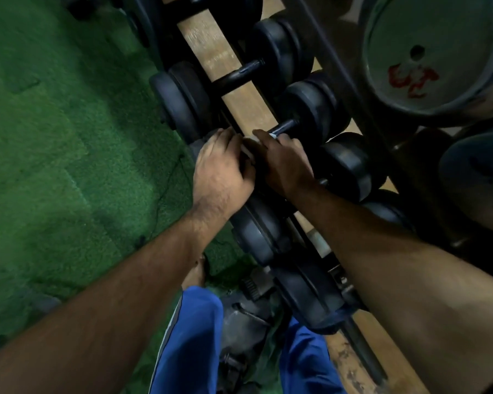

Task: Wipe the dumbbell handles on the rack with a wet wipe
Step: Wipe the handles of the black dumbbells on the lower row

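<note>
Both hands, left hand (221,166) and right hand (285,163), clamp thin white wet wipe (249,146) round dark steel dumbbell handle (285,127); wipe limp, likely slippery; dumbbell heavy.

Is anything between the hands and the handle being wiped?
Nothing visible. Both the left hand and right hand are already on the handle, with only the white wipe between them and the bar.

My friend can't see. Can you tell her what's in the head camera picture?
Two hands meet over a dumbbell handle on a rack; the right hand holds a white wipe and the left hand curls beside it. Black dumbbells line the rack above green turf.
</note>
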Motion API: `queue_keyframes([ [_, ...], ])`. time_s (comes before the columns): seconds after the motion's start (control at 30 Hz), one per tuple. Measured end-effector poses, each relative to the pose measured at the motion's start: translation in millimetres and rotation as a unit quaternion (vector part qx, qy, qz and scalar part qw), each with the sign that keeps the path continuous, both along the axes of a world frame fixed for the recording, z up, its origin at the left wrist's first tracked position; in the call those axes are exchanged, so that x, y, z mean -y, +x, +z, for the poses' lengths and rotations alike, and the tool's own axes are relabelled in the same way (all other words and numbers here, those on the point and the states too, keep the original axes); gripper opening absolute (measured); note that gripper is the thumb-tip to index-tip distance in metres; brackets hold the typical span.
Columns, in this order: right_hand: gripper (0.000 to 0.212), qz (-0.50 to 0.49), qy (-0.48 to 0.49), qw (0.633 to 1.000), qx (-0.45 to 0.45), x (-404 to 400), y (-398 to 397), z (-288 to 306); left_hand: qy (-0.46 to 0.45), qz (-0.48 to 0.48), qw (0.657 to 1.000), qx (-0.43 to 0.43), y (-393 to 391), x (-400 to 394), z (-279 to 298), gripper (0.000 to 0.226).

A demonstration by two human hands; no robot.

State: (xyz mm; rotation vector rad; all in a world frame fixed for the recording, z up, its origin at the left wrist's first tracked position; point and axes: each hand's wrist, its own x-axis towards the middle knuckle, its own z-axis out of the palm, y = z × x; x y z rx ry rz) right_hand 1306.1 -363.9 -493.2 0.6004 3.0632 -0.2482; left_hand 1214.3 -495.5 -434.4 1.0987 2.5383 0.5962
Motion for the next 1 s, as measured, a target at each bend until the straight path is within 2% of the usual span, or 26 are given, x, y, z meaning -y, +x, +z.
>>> queue_keyframes([
  [0.17, 0.044, -0.14, 0.033, 0.989, 0.043, 1.7, -7.7, -9.9, -0.007, -0.017, 1.0, -0.009, -7.8, 11.2, -5.3, 0.059],
  [0.2, 0.044, -0.132, 0.014, 0.99, 0.045, 9.8, -11.7, -9.1, -0.014, -0.02, 1.0, -0.009, -8.2, 10.9, -5.7, 0.061],
  [0.27, 0.047, -0.05, -0.02, 0.998, 0.038, 18.1, -14.0, -2.3, -0.022, -0.024, 0.999, 0.0, -9.5, 9.8, -4.7, 0.064],
  [0.37, 0.053, 0.058, 0.006, 0.998, 0.034, 4.2, -7.1, 7.9, -0.016, -0.023, 1.0, 0.004, -8.8, 10.7, -3.4, 0.063],
  [0.47, 0.053, 0.068, 0.002, 0.998, -0.013, 0.4, -8.6, 8.3, -0.004, -0.017, 1.0, -0.003, -7.3, 11.2, -4.4, 0.062],
  [0.53, 0.052, 0.072, 0.005, 0.997, -0.014, 5.2, -8.6, 6.0, -0.007, -0.016, 1.0, -0.004, -5.8, 9.9, -3.3, 0.061],
  [0.7, 0.042, 0.014, 0.106, 0.994, -0.038, 20.0, -5.4, -3.3, -0.01, -0.013, 1.0, -0.011, -5.9, 9.9, -5.9, 0.063],
  [0.87, 0.046, 0.036, 0.118, 0.992, -0.007, 16.0, -3.6, -2.7, -0.009, -0.015, 1.0, -0.014, -6.6, 9.3, -2.7, 0.058],
  [1.0, 0.046, -0.1, 0.16, 0.978, 0.085, -1.8, -6.3, 2.6, -0.003, -0.022, 0.999, -0.023, -8.9, 12.4, -3.2, 0.058],
])
